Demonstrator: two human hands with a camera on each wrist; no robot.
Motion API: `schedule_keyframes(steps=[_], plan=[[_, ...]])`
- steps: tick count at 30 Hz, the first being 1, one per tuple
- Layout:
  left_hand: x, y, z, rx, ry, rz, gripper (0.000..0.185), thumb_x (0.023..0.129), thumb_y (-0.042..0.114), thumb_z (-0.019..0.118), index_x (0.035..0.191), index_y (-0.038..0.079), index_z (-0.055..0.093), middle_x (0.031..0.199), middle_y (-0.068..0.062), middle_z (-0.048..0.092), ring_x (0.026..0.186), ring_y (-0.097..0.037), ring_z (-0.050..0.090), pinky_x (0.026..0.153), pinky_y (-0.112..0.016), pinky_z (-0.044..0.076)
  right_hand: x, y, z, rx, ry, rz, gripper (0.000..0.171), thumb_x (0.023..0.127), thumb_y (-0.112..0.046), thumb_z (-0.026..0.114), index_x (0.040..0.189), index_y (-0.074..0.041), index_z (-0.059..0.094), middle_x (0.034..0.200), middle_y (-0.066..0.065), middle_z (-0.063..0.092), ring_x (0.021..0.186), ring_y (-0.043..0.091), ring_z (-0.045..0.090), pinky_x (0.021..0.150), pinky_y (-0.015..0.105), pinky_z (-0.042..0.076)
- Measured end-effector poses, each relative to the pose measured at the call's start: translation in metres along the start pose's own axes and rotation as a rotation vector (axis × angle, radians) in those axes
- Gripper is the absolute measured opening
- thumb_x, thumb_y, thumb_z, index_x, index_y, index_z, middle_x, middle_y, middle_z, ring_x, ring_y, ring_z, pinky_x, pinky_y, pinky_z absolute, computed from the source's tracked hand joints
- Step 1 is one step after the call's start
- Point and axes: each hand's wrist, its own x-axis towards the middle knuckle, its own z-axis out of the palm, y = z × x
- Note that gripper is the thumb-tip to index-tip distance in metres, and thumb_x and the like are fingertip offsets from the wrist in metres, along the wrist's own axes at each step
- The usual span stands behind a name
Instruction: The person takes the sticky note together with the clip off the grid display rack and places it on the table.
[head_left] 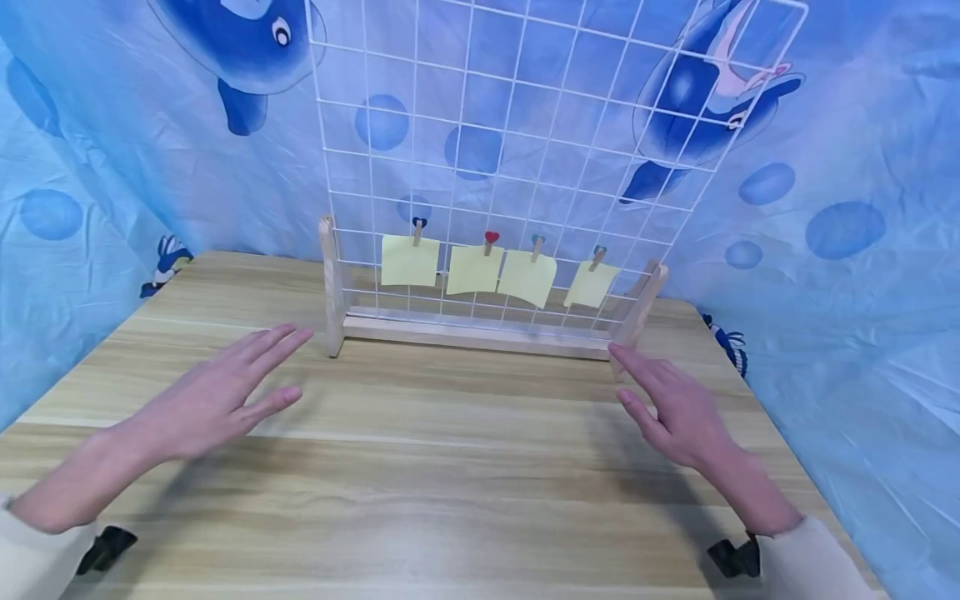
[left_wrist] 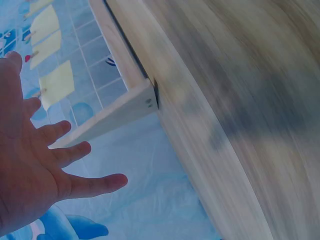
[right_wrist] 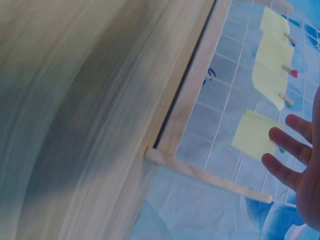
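Note:
In the head view my left hand [head_left: 217, 387] hovers over the table's left side, fingers straight and thumb spread, holding nothing. My right hand [head_left: 675, 408] is held over the right side with straight fingers, its fingertips overlapping the right foot of the rack in this view. Between and beyond them stands a white wire grid [head_left: 480, 175] in a wooden stand [head_left: 480, 333]. Several pale yellow notes [head_left: 409, 261] hang in a row on its lower part. Small wooden clothespins [head_left: 489, 243] with heart tops, dark blue, red and teal, pin them.
The wood-grain table [head_left: 450, 500] carries the rack near its back edge. Behind and beside it hangs a blue cloth [head_left: 862, 333] printed with dolphins and bubbles. Black straps [head_left: 107, 550] show at both wrists by the pale sleeves [head_left: 810, 567].

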Motion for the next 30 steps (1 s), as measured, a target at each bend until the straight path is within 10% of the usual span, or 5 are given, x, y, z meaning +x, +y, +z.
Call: schedule_keyframes(steps=[30], plan=[[0.029,0.012,0.024,-0.234,0.047,-0.047,0.058,0.101,0.032,0.049,0.153,0.028,0.024,0.155,-0.013,0.031,0.138,-0.041,0.030,0.105,-0.066,0.029,0.061,-0.047,0.041,0.316,0.316,-0.088,0.034,0.091,-0.018,0.063,0.123,-0.008,0.065,0.099,0.008,0.074,0.073,0.016,0.069,0.057,0.034,0.057]])
